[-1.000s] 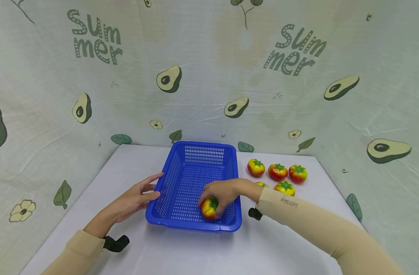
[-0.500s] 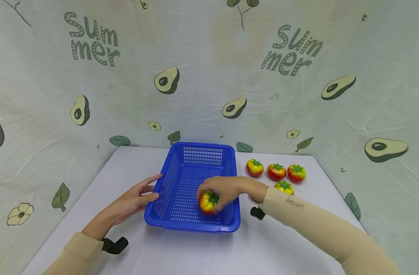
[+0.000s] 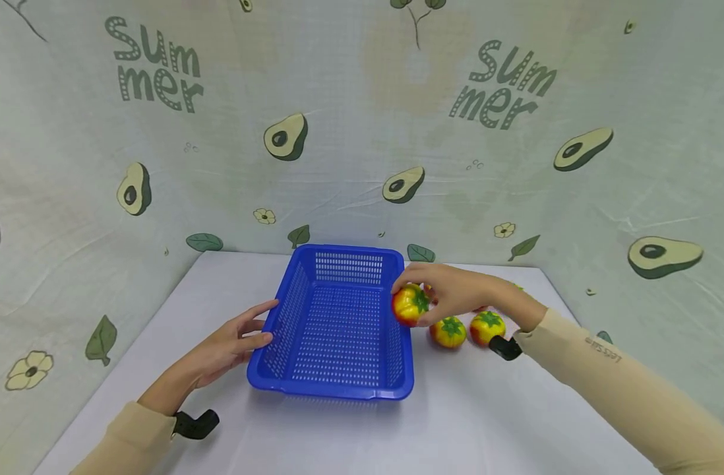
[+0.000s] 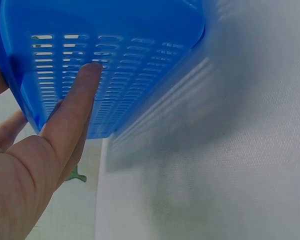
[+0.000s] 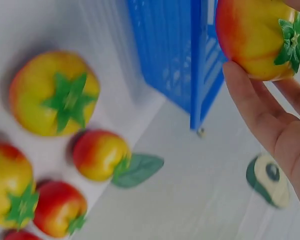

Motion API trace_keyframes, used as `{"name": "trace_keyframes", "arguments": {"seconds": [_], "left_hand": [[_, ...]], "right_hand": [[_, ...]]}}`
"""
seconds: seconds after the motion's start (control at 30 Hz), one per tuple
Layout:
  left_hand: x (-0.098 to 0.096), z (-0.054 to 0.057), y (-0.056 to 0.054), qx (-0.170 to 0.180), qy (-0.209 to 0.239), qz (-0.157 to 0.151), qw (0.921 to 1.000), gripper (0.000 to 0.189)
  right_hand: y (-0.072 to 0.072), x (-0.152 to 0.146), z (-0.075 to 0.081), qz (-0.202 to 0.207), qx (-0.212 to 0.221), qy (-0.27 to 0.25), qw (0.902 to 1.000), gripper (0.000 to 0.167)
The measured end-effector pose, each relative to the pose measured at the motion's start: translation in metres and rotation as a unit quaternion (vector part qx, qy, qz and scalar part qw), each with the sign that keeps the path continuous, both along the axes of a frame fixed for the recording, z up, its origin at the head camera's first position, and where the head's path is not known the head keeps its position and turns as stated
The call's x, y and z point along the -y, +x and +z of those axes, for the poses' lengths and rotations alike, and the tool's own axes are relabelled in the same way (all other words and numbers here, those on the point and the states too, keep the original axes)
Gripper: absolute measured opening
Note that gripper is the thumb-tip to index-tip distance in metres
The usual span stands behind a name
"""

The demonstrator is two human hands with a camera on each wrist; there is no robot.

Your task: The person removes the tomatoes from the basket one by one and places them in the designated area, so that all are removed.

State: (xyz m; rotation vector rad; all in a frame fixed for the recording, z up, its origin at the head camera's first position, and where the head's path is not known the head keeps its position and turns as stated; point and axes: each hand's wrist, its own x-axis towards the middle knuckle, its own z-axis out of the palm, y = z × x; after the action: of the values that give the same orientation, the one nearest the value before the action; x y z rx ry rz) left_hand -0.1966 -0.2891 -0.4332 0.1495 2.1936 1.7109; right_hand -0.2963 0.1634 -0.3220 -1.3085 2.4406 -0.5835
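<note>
A red-and-yellow tomato (image 3: 407, 305) with a green star-shaped top is in my right hand (image 3: 453, 288), held between thumb and fingers over the basket's right rim. In the right wrist view, the held tomato (image 5: 255, 40) appears at the upper right, beside the rim. The blue perforated basket (image 3: 332, 390) stands on the white table, with no tomato visible inside it. My left hand (image 3: 225, 346) touches its left side with extended fingers. From the left wrist view, one long digit (image 4: 72, 110) lies along the basket's outer wall.
Right of the basket lie more tomatoes, including one near tomato (image 3: 448, 332) and another tomato (image 3: 487, 328). Several tomatoes show in the right wrist view; my right arm covers some from the head camera. A printed cloth (image 3: 338, 79) rises behind the table (image 3: 267, 435).
My right hand has lifted the tomato from inside the basket and carried it right and away from me to the right rim. The left hand stays at the basket's left side.
</note>
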Motion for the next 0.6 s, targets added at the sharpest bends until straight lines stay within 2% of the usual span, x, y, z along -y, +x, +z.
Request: {"name": "trace_keyframes", "arguments": {"seconds": [0.27, 0.47, 0.6], "left_hand": [[-0.001, 0.001, 0.001, 0.008, -0.006, 0.005, 0.9999, 0.079], [0.000, 0.001, 0.001, 0.005, -0.013, 0.007, 0.9999, 0.079], [0.000, 0.002, 0.001, 0.004, -0.009, 0.002, 0.9999, 0.079]], "right_hand": [[-0.002, -0.073, 0.008, -0.075, -0.022, -0.021, 0.9967, 0.057], [0.001, -0.123, 0.002, -0.139, -0.025, -0.014, 0.9898, 0.058], [0.002, -0.153, -0.007, -0.167, -0.026, -0.020, 0.9855, 0.061]]}}
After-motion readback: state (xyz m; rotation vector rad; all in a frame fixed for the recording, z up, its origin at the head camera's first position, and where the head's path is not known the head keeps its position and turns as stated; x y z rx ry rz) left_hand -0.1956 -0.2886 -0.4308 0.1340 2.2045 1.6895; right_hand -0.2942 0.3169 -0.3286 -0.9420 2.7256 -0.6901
